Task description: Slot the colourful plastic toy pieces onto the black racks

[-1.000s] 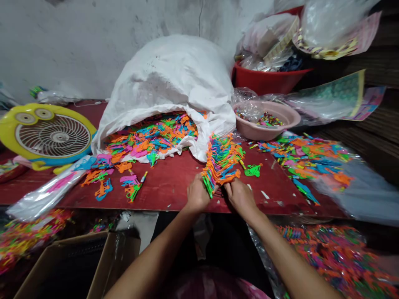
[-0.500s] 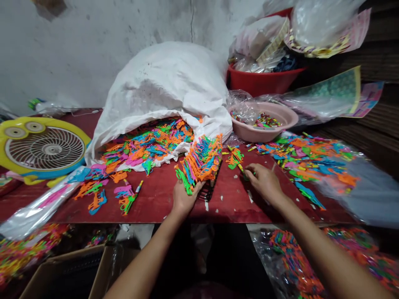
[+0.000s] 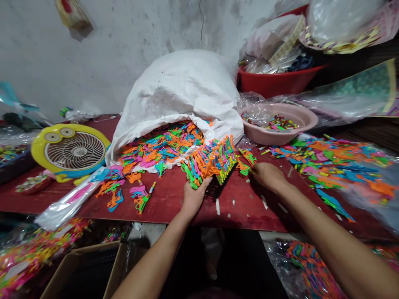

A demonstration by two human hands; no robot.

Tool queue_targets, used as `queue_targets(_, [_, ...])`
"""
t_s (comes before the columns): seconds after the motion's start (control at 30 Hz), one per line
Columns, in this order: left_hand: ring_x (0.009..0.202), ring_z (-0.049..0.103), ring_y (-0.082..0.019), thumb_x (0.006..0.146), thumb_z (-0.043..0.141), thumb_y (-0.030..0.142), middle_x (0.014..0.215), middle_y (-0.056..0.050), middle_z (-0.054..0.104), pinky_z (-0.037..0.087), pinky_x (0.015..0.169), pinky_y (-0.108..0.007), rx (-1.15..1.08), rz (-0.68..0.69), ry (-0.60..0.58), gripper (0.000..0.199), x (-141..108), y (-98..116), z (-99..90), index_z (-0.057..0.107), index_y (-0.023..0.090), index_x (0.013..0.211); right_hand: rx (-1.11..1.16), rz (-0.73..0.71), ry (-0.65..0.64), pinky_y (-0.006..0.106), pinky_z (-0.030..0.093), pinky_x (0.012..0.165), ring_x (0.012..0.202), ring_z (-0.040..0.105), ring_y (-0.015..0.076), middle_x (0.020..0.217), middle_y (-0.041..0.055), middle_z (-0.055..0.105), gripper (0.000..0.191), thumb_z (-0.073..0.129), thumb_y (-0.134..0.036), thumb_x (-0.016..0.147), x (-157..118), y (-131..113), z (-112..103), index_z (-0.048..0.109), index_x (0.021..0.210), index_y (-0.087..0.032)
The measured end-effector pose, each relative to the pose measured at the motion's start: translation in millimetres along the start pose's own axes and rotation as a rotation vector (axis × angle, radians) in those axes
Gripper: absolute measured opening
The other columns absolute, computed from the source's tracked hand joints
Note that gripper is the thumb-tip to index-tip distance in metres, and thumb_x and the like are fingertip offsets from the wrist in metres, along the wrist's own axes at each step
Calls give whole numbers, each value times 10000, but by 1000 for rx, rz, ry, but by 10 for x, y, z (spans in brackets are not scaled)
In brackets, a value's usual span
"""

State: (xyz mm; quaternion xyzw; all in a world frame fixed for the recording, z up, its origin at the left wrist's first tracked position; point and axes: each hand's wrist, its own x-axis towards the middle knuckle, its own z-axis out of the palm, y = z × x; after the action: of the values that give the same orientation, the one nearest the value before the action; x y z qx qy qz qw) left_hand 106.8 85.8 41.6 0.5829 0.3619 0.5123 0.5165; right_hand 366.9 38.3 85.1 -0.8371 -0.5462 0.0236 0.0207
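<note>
My left hand [image 3: 193, 198] grips the near left end of a dark rack [image 3: 215, 190] packed with a row of small plastic toy guns [image 3: 212, 164] in orange, green, blue and pink. Yellow tips line the row's right side. To its right, my right hand [image 3: 268, 177] is closed just above the red table, and its fingertips are partly hidden. What they pinch, if anything, I cannot make out. A few loose orange and green toy guns [image 3: 246, 161] lie between that hand and the rack.
Behind stands a white sack [image 3: 181, 83] spilling toy guns. A pink basin [image 3: 280, 135] of small coloured pieces sits at right, near a pile of toy guns [image 3: 336, 162]. A yellow fan [image 3: 79, 151] is on the left. Below the red table [image 3: 187, 216] is a cardboard box [image 3: 84, 249].
The view has swung left. The rack now shows more of its right side with the yellow tips. My right hand has moved closer to the loose toy guns beside the rack.
</note>
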Motion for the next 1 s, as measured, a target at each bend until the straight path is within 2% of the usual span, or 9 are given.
queue_targets(0.1, [1062,687,-219,795,727,384,1155,-78,727,524,993,-358,-29,-19,13,403,0,22,-1,707,142,1117,208,-70,67,252,380,546,699,666,195,785,93,734,171,575,-226,768,-74,201,99,738,801,-188])
queue_targets(0.2, [1048,694,-221,780,737,381,1136,-79,735,530,983,-360,-37,-53,37,397,-11,36,7,715,141,1096,603,-36,79,223,355,441,485,568,137,607,30,672,136,604,-260,711,-228,275,194,704,771,-191])
queue_targets(0.33, [1092,678,-230,764,750,401,1170,-86,721,515,1015,-377,-80,-48,28,450,-15,56,28,703,139,1127,1172,76,63,230,433,418,429,530,120,545,-35,591,266,714,-388,652,-504,76,214,577,779,-198])
queue_targets(0.47, [1071,685,-248,769,743,427,1143,-93,731,520,1008,-401,-55,-57,18,441,-9,104,43,719,130,1094,1514,35,33,243,491,459,485,572,124,595,-53,577,415,818,-420,595,-714,-234,167,533,807,-204])
queue_targets(0.63, [1052,693,-241,785,726,422,1136,-97,733,535,984,-391,-34,-56,47,445,-66,138,61,709,130,1119,1560,7,41,263,551,547,539,624,135,613,-1,648,396,821,-477,637,-849,-458,195,587,750,-178])
queue_targets(0.77, [979,711,-241,798,704,411,1052,-101,754,559,925,-372,114,-7,46,388,-170,1,69,720,134,1070,1594,43,72,338,599,639,633,697,195,714,48,715,425,826,-513,622,-965,-524,303,647,800,-171])
queue_targets(0.9, [862,710,-239,823,672,404,912,-93,756,568,830,-353,388,-57,-36,279,-301,-121,73,724,164,954,1398,66,232,360,595,657,653,703,222,740,71,734,375,795,-496,666,-1141,-524,456,693,829,-173])
queue_targets(1.0, [930,673,-247,817,671,422,975,-90,726,536,866,-356,673,-37,-111,300,-365,-103,70,690,190,1007,1187,-26,337,362,586,680,678,699,223,769,70,739,287,735,-452,744,-1276,-490,565,718,845,-184])
